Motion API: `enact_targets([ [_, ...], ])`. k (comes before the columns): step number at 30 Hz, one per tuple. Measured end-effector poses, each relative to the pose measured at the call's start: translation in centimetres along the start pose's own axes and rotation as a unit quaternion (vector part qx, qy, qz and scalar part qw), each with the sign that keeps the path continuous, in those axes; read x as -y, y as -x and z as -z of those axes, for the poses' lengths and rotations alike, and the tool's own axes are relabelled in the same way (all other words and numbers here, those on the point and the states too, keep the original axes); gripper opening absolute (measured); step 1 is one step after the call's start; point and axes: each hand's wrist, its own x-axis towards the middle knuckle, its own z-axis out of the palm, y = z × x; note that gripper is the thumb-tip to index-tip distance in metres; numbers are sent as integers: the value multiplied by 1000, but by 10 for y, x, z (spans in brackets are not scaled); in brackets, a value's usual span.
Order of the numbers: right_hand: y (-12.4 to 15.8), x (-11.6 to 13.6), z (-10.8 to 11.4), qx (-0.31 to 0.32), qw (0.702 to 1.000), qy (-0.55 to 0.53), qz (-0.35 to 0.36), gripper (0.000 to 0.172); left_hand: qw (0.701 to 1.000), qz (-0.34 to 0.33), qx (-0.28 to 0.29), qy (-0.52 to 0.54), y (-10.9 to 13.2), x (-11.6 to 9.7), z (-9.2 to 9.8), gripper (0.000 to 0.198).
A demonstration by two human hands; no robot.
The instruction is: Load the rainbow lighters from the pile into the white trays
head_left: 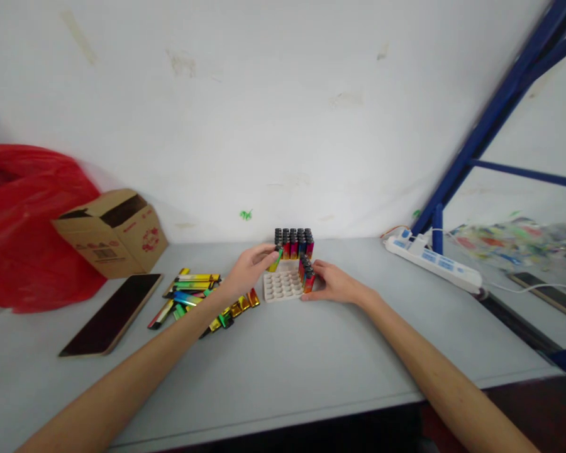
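Note:
A green and yellow lighter [276, 259] is pinched in my left hand [248, 270], held tilted above the back left of a white tray [283, 286] with rows of round pockets. My right hand [332, 283] curls round the tray's right edge, its thumb near the front corner and its fingers beside a short row of red lighters [306, 275] standing in the tray. Behind the tray stands a block of several upright lighters [294, 244] with black tops and red, pink and blue bodies. To the left, partly behind my left forearm, lies a loose pile of shiny lighters [188, 296].
A dark-screened phone [113, 314] lies left of the pile. Behind it are an open cardboard box [117, 236] and a red plastic bag [33, 226]. At the right, a white power strip [434, 261] lies beside a blue metal frame [476, 141]. A white wall backs the grey table [264, 377].

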Motion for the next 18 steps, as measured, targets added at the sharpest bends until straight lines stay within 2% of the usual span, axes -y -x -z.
enact_targets([
  [5, -1, -1, -1, -2, 1000, -8, 5, 60, 1000, -6, 27, -11, -18, 13, -14, 34],
  [9, 0, -3, -2, 3, 1000, -6, -4, 61, 996, -14, 91, -2, -20, 20, -22, 32],
  [13, 0, 0, 0, 5, 1000, 4, -9, 61, 995, -32, 71, -68, -20, 24, -24, 27],
  [18, 0, 3, 1, 5, 1000, 17, -15, 60, 992, -62, 71, -88, -21, 22, -24, 21],
])
